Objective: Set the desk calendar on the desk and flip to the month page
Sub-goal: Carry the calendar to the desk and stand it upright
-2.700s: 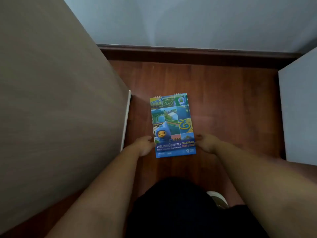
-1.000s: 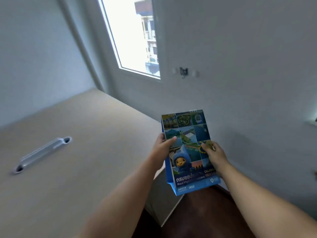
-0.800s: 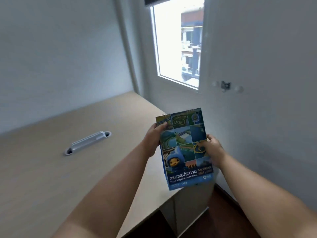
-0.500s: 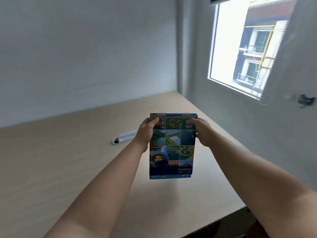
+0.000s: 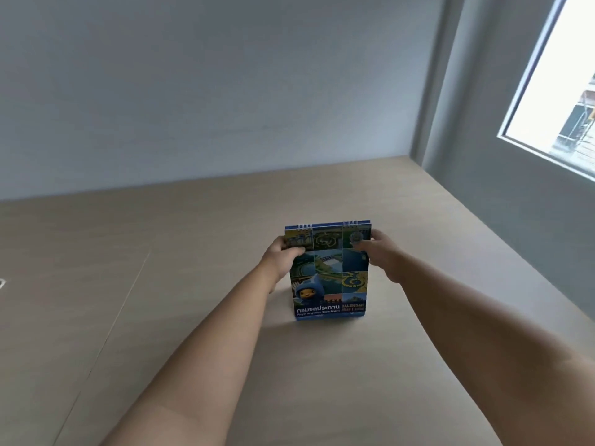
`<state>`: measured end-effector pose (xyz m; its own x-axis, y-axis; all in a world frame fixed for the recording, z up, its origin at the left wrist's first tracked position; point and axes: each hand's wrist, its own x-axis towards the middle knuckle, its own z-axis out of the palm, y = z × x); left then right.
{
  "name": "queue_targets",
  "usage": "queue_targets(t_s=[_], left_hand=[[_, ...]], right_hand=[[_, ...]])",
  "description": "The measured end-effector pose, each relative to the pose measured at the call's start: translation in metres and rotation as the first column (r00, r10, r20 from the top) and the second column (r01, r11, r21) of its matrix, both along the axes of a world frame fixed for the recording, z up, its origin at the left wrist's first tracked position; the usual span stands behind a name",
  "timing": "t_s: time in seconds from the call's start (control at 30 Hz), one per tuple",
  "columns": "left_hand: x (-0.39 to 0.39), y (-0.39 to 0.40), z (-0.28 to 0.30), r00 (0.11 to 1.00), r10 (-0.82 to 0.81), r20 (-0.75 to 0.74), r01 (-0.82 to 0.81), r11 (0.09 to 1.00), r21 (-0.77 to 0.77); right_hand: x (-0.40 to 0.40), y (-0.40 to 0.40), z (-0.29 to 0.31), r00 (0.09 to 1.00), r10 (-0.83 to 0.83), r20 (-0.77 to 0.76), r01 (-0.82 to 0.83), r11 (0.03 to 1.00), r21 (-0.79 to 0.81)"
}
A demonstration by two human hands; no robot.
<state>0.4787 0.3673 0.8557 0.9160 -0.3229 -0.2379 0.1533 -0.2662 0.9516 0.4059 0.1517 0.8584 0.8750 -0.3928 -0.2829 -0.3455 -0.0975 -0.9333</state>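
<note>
The desk calendar (image 5: 328, 278) stands upright on the light wooden desk (image 5: 199, 272), its bottom edge on the surface. Its blue cover faces me, showing photo tiles, a blue cartoon mascot and a title strip; the wire binding runs along the top. My left hand (image 5: 280, 257) grips the upper left edge with the thumb on the cover. My right hand (image 5: 381, 252) grips the upper right edge the same way. The back of the calendar is hidden.
A grey wall (image 5: 225, 91) rises behind the desk. A second wall with a bright window (image 5: 566, 91) bounds the desk on the right. A thin seam (image 5: 119, 307) runs through the desk top on the left.
The calendar was lifted off the floor with both hands, carried over the desk and lowered; it now stands on the desk. Both hands shifted up to its top corners.
</note>
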Motion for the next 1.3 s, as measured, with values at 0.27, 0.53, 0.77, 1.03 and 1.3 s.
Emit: queue_targets(t_s=[0.27, 0.53, 0.77, 1.03, 1.3], left_hand=[[-0.041, 0.014, -0.068, 0.991, -0.093, -0.099, 0.110, 0.978, 0.178], [-0.065, 0.004, -0.089, 0.997, -0.048, -0.064, 0.058, 0.985, 0.165], [-0.084, -0.001, -0.103, 0.989, 0.086, -0.124, -0.090, 0.995, -0.030], [-0.089, 0.003, -0.103, 0.987, 0.127, -0.099, -0.123, 0.991, 0.050], [-0.100, 0.004, -0.103, 0.985, 0.134, -0.108, -0.128, 0.990, 0.057]], right_hand=[[-0.024, 0.012, -0.079, 0.979, -0.088, -0.183, 0.102, 0.992, 0.070], [-0.049, 0.027, -0.102, 1.000, -0.023, -0.015, 0.024, 0.996, 0.090], [-0.056, 0.018, -0.107, 0.999, -0.026, 0.046, 0.024, 0.998, 0.050], [-0.064, 0.019, -0.106, 1.000, -0.007, 0.021, 0.007, 1.000, -0.018], [-0.077, 0.019, -0.106, 0.999, 0.022, 0.034, -0.021, 0.999, -0.048]])
